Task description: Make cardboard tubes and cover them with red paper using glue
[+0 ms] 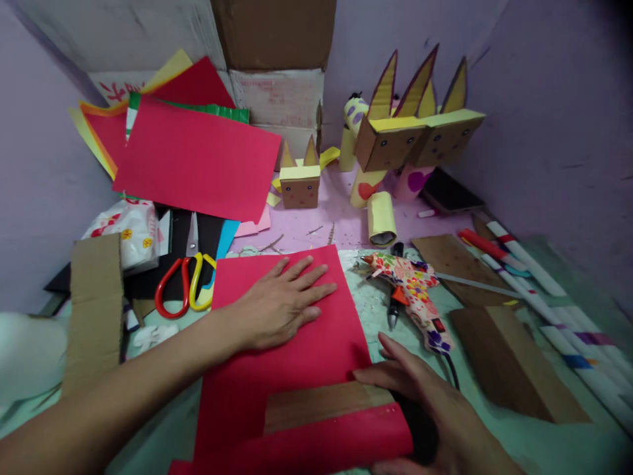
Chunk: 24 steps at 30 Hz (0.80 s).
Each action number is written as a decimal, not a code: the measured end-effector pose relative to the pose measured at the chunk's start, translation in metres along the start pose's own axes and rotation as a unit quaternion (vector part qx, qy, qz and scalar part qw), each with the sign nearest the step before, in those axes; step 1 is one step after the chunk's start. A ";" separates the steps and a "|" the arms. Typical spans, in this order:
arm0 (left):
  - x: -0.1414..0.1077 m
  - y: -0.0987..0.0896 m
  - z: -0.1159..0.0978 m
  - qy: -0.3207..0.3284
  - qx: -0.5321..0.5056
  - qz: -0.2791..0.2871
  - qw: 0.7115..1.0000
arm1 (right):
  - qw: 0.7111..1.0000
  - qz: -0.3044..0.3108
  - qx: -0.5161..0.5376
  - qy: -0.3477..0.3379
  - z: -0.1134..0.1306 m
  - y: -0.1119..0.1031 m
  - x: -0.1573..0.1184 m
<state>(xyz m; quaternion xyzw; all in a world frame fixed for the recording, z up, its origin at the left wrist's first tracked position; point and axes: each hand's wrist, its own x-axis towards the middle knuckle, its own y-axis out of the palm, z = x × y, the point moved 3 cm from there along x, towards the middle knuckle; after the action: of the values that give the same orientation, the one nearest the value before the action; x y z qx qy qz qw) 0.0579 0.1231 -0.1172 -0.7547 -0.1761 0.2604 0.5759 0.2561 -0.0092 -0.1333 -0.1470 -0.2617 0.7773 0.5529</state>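
Note:
My left hand (279, 307) lies flat with its fingers spread on a sheet of red paper (306, 356) in the middle of the table. At the lower right, my right hand (425, 396) is beside a brown cardboard piece (326, 404), its fingers apart and curved around the right end. Red paper is folded over the near part of that cardboard. One fingertip touches the cardboard's far right corner, and the thumb is near the bottom edge of the frame. A patterned glue gun (418, 293) lies right of the red sheet, beside a black pen (394, 307).
Scissors (192, 241) with red and yellow handles lie left of the sheet, near a cardboard strip (96, 310). Coloured paper (198, 158) is stacked behind. Cardboard figures (390, 145), a phone (450, 191) and markers (539, 290) stand or lie rightward.

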 end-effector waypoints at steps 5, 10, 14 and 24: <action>0.009 0.021 0.007 0.026 0.010 -0.019 0.999 | 0.999 0.027 0.029 0.006 -0.001 -0.004 0.009; 0.006 0.018 0.005 0.028 0.012 -0.031 0.999 | 0.996 0.062 0.043 0.041 -0.005 -0.007 0.013; 0.005 0.018 0.002 0.029 0.011 -0.038 0.999 | 0.993 0.086 0.030 0.070 -0.009 -0.009 0.016; -0.003 -0.017 0.014 -0.003 -0.102 -0.120 0.988 | 0.977 0.149 0.041 0.144 0.006 -0.015 0.048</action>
<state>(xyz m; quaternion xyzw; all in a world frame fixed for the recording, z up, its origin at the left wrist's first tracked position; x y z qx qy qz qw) 0.0478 0.1374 -0.1028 -0.7822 -0.2925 0.1724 0.5224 0.2480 0.0383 -0.1166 -0.2718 -0.1224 0.8320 0.4678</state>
